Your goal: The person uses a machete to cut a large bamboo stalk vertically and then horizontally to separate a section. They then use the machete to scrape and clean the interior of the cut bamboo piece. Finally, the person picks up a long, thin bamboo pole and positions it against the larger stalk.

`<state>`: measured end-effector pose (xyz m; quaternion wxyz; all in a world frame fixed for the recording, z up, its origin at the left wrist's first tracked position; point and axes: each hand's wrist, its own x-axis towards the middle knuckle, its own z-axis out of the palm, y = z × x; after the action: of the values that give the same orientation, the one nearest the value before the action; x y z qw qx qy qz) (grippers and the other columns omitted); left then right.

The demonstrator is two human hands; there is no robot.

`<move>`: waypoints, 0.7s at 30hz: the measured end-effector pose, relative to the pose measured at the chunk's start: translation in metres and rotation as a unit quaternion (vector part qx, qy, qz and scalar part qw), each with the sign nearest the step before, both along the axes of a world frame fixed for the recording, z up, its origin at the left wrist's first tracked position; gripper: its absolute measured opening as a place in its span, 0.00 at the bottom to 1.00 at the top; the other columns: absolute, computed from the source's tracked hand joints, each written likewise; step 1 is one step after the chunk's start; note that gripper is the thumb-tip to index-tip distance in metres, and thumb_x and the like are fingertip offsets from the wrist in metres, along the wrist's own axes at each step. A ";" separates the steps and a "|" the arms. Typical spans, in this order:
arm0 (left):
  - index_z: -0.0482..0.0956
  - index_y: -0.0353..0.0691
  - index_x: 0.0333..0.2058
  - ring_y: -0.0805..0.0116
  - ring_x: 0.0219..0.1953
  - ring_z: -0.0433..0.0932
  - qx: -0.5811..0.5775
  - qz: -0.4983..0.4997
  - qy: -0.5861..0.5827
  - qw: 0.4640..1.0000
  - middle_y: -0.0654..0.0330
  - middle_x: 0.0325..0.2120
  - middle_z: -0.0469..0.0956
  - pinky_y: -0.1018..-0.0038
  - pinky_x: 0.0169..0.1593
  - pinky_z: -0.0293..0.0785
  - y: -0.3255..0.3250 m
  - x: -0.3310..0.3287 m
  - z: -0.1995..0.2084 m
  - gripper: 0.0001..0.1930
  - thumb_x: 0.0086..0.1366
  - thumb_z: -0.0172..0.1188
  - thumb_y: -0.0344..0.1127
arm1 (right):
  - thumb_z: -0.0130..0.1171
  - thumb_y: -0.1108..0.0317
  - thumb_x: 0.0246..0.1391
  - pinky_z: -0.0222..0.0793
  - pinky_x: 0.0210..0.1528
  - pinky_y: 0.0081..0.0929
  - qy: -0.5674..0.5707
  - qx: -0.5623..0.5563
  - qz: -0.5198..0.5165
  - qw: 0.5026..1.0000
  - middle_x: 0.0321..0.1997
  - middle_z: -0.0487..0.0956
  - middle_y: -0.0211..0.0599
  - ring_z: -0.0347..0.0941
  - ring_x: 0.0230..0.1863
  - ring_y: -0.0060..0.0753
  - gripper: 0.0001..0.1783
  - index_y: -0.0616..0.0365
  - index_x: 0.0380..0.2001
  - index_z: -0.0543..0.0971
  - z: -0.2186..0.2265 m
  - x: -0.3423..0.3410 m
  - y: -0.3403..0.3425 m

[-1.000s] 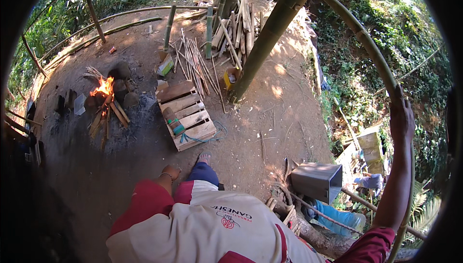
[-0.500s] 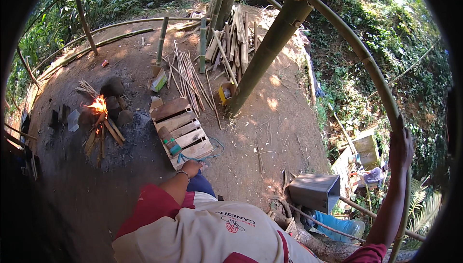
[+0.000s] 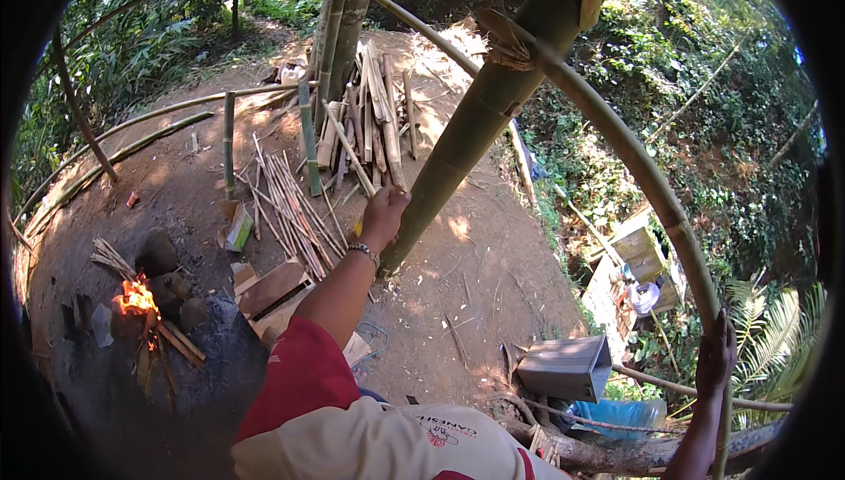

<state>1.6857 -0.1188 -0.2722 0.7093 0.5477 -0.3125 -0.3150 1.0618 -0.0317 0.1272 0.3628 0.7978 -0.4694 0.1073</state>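
Observation:
My left hand [image 3: 385, 216], a patterned band on its wrist, is stretched out ahead beside the thick green bamboo post [image 3: 466, 146]. Its fingers are curled; whether they touch the post or hold anything is hidden. On the right, my right hand [image 3: 716, 359] is wrapped round a slender bent bamboo pole [image 3: 656, 172], which arches down from the upper part of the post. Under my left forearm lies a slatted wooden bench or pallet [image 3: 275, 293], mostly covered by my arm. A loop of blue-green cord [image 3: 377, 337] shows at its right edge.
A fire [image 3: 135, 297] burns among stones at the left. Thin sticks [image 3: 295, 212] and split wood [image 3: 374, 115] lie ahead. A grey metal bin [image 3: 563, 367] and a blue plastic container [image 3: 616, 414] stand near right, by a slope with a person [image 3: 645, 297] below.
My left hand has left the slatted wood and risen forward to beside the thick bamboo post. My right hand stays on the bent pole. The whole view has shifted.

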 end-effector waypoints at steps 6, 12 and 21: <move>0.78 0.31 0.49 0.68 0.46 0.82 -0.200 0.036 -0.080 0.976 0.55 0.42 0.84 0.70 0.51 0.77 -0.088 0.063 0.177 0.20 0.67 0.64 0.41 | 0.61 0.80 0.48 0.67 0.61 0.50 -0.038 0.017 -0.065 0.997 0.61 0.73 0.53 0.70 0.60 0.61 0.42 0.50 0.69 0.65 -0.006 -0.012 -0.002; 0.79 0.40 0.53 0.61 0.51 0.81 -0.259 0.088 -0.326 0.905 0.55 0.48 0.81 0.66 0.54 0.77 -0.137 0.110 0.277 0.21 0.64 0.67 0.39 | 0.65 0.83 0.44 0.65 0.63 0.51 -0.040 -0.023 -0.114 0.992 0.62 0.72 0.53 0.68 0.62 0.61 0.45 0.52 0.68 0.66 -0.016 -0.020 0.000; 0.81 0.40 0.52 0.60 0.50 0.81 -0.318 -0.074 -0.452 0.830 0.55 0.47 0.83 0.68 0.55 0.77 -0.189 0.138 0.329 0.21 0.61 0.70 0.38 | 0.65 0.81 0.46 0.63 0.65 0.50 -0.039 -0.008 -0.134 0.990 0.62 0.72 0.54 0.68 0.63 0.62 0.44 0.51 0.69 0.65 -0.012 -0.015 -0.001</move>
<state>1.8239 -0.3075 0.0564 0.5980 0.3489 -0.7208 0.0333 1.0471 -0.0322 0.1148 0.3623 0.7197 -0.5851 0.0924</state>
